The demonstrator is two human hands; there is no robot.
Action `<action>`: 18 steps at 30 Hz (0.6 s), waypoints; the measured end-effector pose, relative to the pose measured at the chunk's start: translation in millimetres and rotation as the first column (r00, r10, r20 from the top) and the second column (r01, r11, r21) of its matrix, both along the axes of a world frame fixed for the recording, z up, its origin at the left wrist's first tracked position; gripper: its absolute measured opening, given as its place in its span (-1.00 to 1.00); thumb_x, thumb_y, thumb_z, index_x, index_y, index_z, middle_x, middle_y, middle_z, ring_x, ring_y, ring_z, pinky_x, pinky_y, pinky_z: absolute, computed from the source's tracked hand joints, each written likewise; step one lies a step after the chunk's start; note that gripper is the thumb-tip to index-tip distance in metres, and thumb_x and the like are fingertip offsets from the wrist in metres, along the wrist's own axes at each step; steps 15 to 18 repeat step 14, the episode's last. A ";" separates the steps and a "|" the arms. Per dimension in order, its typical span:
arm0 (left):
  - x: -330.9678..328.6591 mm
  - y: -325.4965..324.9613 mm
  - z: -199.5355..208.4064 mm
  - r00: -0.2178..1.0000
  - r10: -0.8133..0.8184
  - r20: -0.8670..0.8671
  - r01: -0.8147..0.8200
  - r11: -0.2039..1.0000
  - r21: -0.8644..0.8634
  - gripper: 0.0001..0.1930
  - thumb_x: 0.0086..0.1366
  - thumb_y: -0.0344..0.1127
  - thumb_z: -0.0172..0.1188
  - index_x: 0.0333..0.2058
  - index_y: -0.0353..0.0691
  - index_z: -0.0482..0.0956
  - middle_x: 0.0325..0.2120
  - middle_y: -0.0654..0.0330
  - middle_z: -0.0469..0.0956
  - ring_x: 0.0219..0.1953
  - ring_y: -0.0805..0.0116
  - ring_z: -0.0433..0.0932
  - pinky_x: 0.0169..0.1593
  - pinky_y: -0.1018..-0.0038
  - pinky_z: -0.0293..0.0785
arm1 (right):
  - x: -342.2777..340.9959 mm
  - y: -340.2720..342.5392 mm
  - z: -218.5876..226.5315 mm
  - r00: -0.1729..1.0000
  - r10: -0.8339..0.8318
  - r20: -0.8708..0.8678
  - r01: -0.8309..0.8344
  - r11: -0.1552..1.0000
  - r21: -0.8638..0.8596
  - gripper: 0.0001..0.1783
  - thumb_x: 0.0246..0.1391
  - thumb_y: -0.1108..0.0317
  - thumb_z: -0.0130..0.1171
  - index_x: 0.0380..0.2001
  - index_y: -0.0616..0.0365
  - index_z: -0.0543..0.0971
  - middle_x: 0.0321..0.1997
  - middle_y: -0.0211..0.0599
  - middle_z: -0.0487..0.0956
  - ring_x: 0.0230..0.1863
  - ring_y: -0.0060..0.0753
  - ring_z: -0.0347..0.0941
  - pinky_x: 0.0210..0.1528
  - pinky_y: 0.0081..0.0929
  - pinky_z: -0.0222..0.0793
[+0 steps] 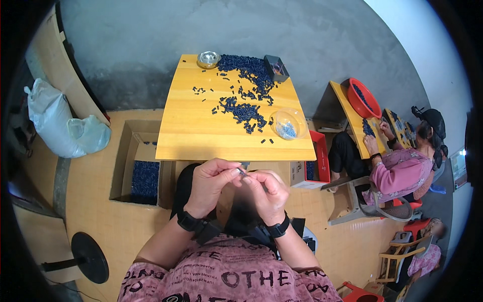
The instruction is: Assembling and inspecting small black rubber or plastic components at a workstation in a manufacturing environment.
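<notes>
My left hand (212, 183) and my right hand (266, 194) meet just off the table's near edge, thumbs and fingertips pinched together. Between them is a small dark piece (242, 172), and both hands grip it. It resembles the small dark blue cylindrical pieces (245, 115) strewn in a loose heap on the yellow table (201, 136) ahead. A larger pile of the same pieces (241, 64) lies at the far edge. Near the table's right side stands a clear round bowl (288, 124) with tiny pale blue bits inside.
At the table's far side are a glass bowl (208, 59) and a dark box (276, 68). An open carton (135, 166) of dark pieces is on the floor at left, a red-and-white box (316, 171) at right. Another person (397, 171) works at a table with a red basin (363, 98).
</notes>
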State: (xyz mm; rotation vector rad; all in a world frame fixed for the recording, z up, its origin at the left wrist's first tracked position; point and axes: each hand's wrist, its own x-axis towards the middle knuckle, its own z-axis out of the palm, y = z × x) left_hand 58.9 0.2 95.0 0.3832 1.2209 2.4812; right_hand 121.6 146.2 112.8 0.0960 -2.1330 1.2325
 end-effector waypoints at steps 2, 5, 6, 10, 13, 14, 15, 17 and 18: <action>-1.5 -2.1 -0.6 0.999 -0.009 -0.041 0.008 0.999 -0.037 -0.88 0.28 -0.57 0.17 -0.22 -0.36 0.61 -0.31 0.08 0.65 -0.36 0.44 0.59 -0.18 0.52 0.55 | -1.2 -0.9 -0.8 1.000 -0.003 -0.029 0.004 0.999 0.037 -0.91 -0.04 0.54 0.35 -0.42 0.26 0.62 -0.46 -0.20 0.61 -0.43 -0.25 0.55 -0.36 -0.44 0.46; -2.7 -2.8 -2.5 0.998 0.004 -0.064 -0.007 0.999 -0.045 -0.88 0.27 -0.58 0.15 -0.24 -0.33 0.61 -0.33 0.04 0.65 -0.38 0.39 0.59 -0.20 0.47 0.56 | -3.0 -3.6 -1.4 0.998 -0.014 -0.056 0.019 0.997 0.077 -0.92 -0.04 0.56 0.34 -0.44 0.25 0.61 -0.45 -0.20 0.61 -0.42 -0.23 0.56 -0.35 -0.43 0.46; -3.5 -3.2 -1.5 0.998 0.004 -0.062 -0.006 0.999 -0.045 -0.88 0.27 -0.58 0.15 -0.24 -0.33 0.61 -0.33 0.04 0.65 -0.38 0.39 0.59 -0.20 0.47 0.56 | -3.4 -3.7 -2.0 0.998 -0.017 -0.060 0.022 0.996 0.083 -0.92 -0.04 0.56 0.33 -0.44 0.24 0.60 -0.45 -0.21 0.61 -0.43 -0.23 0.56 -0.36 -0.42 0.46; -5.0 -4.6 -1.6 0.998 -0.005 -0.058 0.000 0.997 -0.077 -0.89 0.28 -0.56 0.16 -0.23 -0.34 0.61 -0.32 0.05 0.65 -0.36 0.37 0.60 -0.17 0.45 0.56 | -7.2 -6.3 -3.9 0.998 -0.013 -0.066 0.018 0.997 0.075 -0.92 -0.03 0.56 0.33 -0.44 0.24 0.60 -0.44 -0.21 0.61 -0.43 -0.24 0.56 -0.36 -0.43 0.46; -5.5 -4.3 -6.5 1.000 -0.005 -0.018 0.004 0.998 -0.056 -0.89 0.29 -0.56 0.16 -0.23 -0.34 0.60 -0.29 0.05 0.64 -0.32 0.36 0.60 -0.13 0.44 0.55 | -10.5 -7.9 -4.7 0.998 -0.005 -0.061 0.009 0.998 0.059 -0.92 -0.02 0.55 0.32 -0.43 0.24 0.60 -0.44 -0.21 0.62 -0.42 -0.26 0.56 -0.36 -0.43 0.47; -5.1 -4.0 -8.8 1.000 0.001 -0.004 -0.001 0.999 -0.045 -0.88 0.29 -0.56 0.15 -0.22 -0.34 0.60 -0.27 0.04 0.64 -0.30 0.34 0.60 -0.10 0.45 0.54 | -10.7 -8.0 -5.5 0.998 -0.004 -0.058 0.008 0.998 0.059 -0.92 -0.02 0.55 0.32 -0.43 0.24 0.60 -0.44 -0.21 0.62 -0.42 -0.26 0.56 -0.36 -0.43 0.47; -5.1 -4.0 -8.8 1.000 0.001 -0.004 -0.001 0.999 -0.045 -0.88 0.29 -0.56 0.15 -0.22 -0.34 0.60 -0.27 0.04 0.64 -0.30 0.34 0.60 -0.10 0.45 0.54 | -10.7 -8.0 -5.5 0.998 -0.004 -0.058 0.008 0.998 0.059 -0.92 -0.02 0.55 0.32 -0.43 0.24 0.60 -0.44 -0.21 0.62 -0.42 -0.26 0.56 -0.36 -0.43 0.47; -5.1 -4.0 -8.8 1.000 0.001 -0.004 -0.001 0.999 -0.045 -0.88 0.29 -0.56 0.15 -0.22 -0.34 0.60 -0.27 0.04 0.64 -0.30 0.34 0.60 -0.10 0.45 0.54 | -10.7 -8.0 -5.5 0.998 -0.004 -0.058 0.008 0.998 0.059 -0.92 -0.02 0.55 0.32 -0.43 0.24 0.60 -0.44 -0.21 0.62 -0.42 -0.26 0.56 -0.36 -0.43 0.47; -5.1 -4.0 -8.8 1.000 0.001 -0.004 -0.001 0.999 -0.045 -0.88 0.29 -0.56 0.15 -0.22 -0.34 0.60 -0.27 0.04 0.64 -0.30 0.34 0.60 -0.10 0.45 0.54 | -10.7 -8.0 -5.5 0.998 -0.004 -0.058 0.008 0.998 0.059 -0.92 -0.02 0.55 0.32 -0.43 0.24 0.60 -0.44 -0.21 0.62 -0.42 -0.26 0.56 -0.36 -0.43 0.47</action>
